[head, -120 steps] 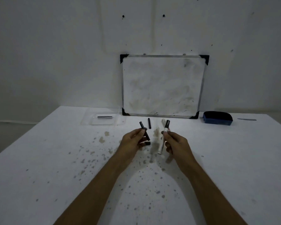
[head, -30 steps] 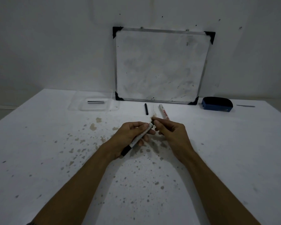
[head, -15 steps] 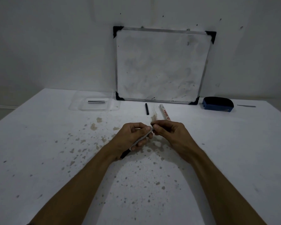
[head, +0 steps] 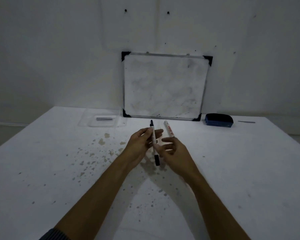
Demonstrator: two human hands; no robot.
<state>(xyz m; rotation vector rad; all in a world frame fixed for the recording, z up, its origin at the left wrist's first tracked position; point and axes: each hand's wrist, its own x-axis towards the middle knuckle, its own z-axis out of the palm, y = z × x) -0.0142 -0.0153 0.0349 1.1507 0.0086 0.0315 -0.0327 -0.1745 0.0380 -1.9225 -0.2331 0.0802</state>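
My left hand [head: 140,144] pinches a white marker [head: 153,141] by its barrel and holds it nearly upright above the table, its black end [head: 157,160] pointing down. My right hand [head: 174,151] is just right of it with the fingers loosely spread, and one fingertip touches the lower barrel. A short black piece [head: 151,122] lies on the table right behind the held marker's top. A second white marker with red print [head: 169,129] lies on the table beyond my right hand.
A smudged whiteboard [head: 164,87] leans on the wall at the back of the stained white table [head: 241,161]. A blue eraser [head: 218,120] sits to its right, with a thin grey strip [head: 246,122] beyond. A clear tray [head: 102,119] at back left holds a dark stick.
The marker has swung from a slant to nearly upright in my left hand. My right hand has left the marker's upper tip, opened, and now lies beside the lower barrel.
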